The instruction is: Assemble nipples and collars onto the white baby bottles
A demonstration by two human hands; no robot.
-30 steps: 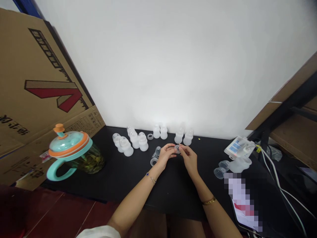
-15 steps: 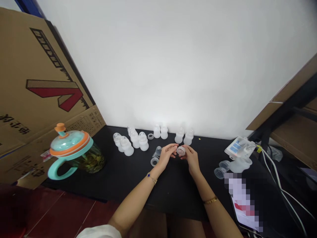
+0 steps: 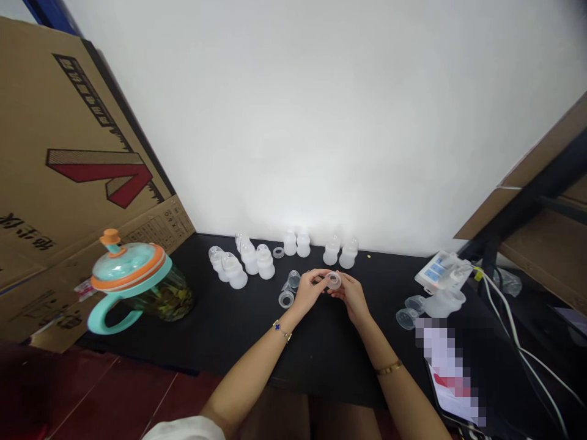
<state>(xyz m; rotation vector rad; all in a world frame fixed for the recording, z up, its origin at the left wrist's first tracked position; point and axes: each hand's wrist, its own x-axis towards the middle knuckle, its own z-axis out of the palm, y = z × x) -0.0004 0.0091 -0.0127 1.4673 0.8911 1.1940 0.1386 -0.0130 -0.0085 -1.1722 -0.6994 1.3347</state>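
In the head view, my left hand (image 3: 312,289) and my right hand (image 3: 353,296) meet over the black table. Both pinch a translucent bottle collar ring (image 3: 334,280), its round opening facing up. Whether a nipple sits inside it is too small to tell. Left of my left hand lie another collar ring (image 3: 287,299) and a clear cap (image 3: 293,279). Behind my hands stand two small baby bottles (image 3: 349,253), white and capped, and two more bottles (image 3: 290,242) stand further left, beside a loose ring (image 3: 278,252).
Several capped bottles (image 3: 265,261) are grouped at left on the black table (image 3: 220,330). A large teal-lidded jug (image 3: 137,287) stands nearer the left edge. At right are clear caps (image 3: 406,318), a white open container (image 3: 444,304), a white box (image 3: 438,273), cables and a phone (image 3: 452,391).
The collar ring has tilted so that its opening faces up more. My left fingers have moved in closer and now touch its left side.
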